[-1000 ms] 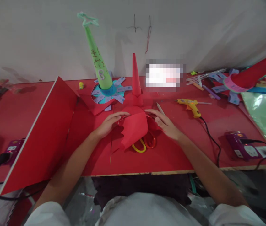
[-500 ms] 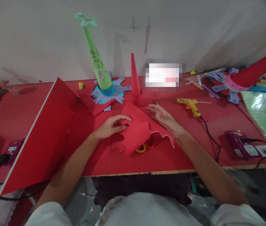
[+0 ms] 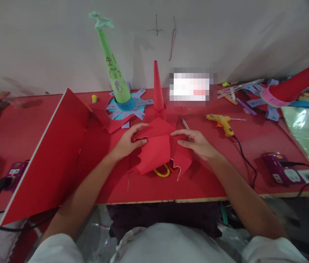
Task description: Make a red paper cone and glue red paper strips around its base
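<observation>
My left hand grips the left side of a folded red paper sheet, thumb below and fingers above. My right hand has its thumb and fingers on the sheet's right side, pinching it. The sheet has wavy cut edges. Beneath its near edge show the yellow and red handles of scissors; the blades are hidden. A pale pen-like stick lies just beyond my right fingers. Behind the sheet stands a narrow red paper cone.
A green paper cone hat stands back left; another red cone hat leans at right. A yellow glue gun lies right, corded toward a purple power strip. A red board stands tilted at left.
My right hand has come down and left onto the sheet, its fingers closing on it. The sheet has folded and shifted slightly left, baring more of the yellow scissor handle.
</observation>
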### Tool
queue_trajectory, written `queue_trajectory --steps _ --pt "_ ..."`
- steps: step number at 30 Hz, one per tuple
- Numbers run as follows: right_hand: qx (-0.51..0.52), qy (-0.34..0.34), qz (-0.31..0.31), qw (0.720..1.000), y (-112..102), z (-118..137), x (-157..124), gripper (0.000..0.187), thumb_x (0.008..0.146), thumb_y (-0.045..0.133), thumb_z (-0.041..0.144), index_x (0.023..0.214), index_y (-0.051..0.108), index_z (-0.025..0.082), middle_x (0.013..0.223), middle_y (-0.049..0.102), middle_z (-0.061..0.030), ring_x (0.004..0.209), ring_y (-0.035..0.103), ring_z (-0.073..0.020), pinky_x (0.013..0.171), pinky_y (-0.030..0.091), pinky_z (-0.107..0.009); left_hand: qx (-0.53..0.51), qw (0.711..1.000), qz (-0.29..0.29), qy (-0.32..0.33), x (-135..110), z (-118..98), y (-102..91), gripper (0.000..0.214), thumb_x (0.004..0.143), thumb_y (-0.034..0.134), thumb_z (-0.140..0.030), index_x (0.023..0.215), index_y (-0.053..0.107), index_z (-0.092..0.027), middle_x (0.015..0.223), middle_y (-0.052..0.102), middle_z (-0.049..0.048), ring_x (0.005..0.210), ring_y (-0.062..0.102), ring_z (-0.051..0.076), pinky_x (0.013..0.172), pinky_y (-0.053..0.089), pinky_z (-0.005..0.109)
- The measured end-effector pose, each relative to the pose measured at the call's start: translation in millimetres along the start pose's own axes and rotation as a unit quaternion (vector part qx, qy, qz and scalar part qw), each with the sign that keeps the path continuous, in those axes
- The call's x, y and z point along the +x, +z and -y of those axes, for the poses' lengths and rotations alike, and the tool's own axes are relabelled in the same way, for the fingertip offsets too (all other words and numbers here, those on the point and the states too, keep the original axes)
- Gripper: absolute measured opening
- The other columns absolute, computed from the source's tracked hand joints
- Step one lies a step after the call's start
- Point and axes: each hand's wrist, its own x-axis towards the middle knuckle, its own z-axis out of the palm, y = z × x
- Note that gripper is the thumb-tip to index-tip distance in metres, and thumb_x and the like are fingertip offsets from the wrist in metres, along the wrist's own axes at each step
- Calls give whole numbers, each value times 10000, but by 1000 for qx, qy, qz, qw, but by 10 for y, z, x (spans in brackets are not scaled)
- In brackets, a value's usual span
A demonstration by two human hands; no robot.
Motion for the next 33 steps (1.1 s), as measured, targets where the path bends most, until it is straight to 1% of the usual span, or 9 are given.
queue_trajectory --steps 5,8,11,14,19,23,27,30,33 --pt "77 -40 -51 995 18 16 -25 426 807 927 415 1211 819 333 1353 759 -40 1238 712 -275 1034 590 -405 -142 987 -3 -72 -61 -91 64 1096 772 914 -594 1689 368 -342 1776 332 119 1623 364 387 1270 441 488" --pt "91 -56 -56 993 37 29 -37 455 793 939 380 1227 806 364 1383 745 -14 1280 690 -259 1060 576 -383 -256 961 14 -100 -80 -155 128 1110 759 914 -612 1687 375 -329 1663 499 147 1512 527 364 1184 527 432" --pt "91 -50 -54 993 42 53 -67 463 787 932 374 1232 802 366 1375 751 -12 1237 710 -263 1014 594 -377 -311 942 29 -124 -81 -191 140 1082 735 956 -450 1664 411 -338 1369 714 117 1110 753 241 957 610 318" --pt "128 -38 -48 990 34 103 -111 526 786 888 491 1279 787 338 1375 753 -47 1147 746 -293 945 624 -414 -327 934 41 -136 -85 -179 110 956 775 917 -339 1622 473 -344 1076 759 40 807 727 143 791 586 252" --pt "189 -22 -26 981 21 190 -162 730 791 782 686 1417 716 316 1456 714 -97 1232 731 -346 1027 614 -489 -270 949 71 -147 -88 -173 138 847 841 876 -377 1592 490 -314 1015 744 36 794 711 164 715 569 252" --pt "179 -24 51 982 45 185 -170 731 796 820 682 1417 721 310 1461 718 -98 1311 697 -361 1084 590 -499 -225 965 -47 -125 -28 -193 246 551 774 904 -384 1233 659 -201 915 723 23 740 683 152 664 550 240" --pt "59 -59 142 986 86 144 -150 520 920 799 585 1363 766 313 1483 712 -82 1441 616 -333 1220 482 -483 -178 955 -205 -122 14 -170 283 324 711 862 -264 806 559 -199 715 621 -40 593 570 86 544 441 183" --pt "0 -87 184 979 121 104 -128 475 945 808 508 1377 749 319 1500 694 -76 1478 580 -310 1256 443 -482 -184 933 -287 -115 0 -159 271 284 731 789 -236 774 509 -217 671 593 -53 559 562 85 499 398 186" --pt "8 -88 130 988 165 42 -103 655 950 794 527 1548 588 357 1488 669 -92 1260 701 -260 1027 615 -395 -230 916 -315 -96 -21 -169 267 245 726 720 -216 910 559 -239 639 590 -77 556 599 105 523 445 208"
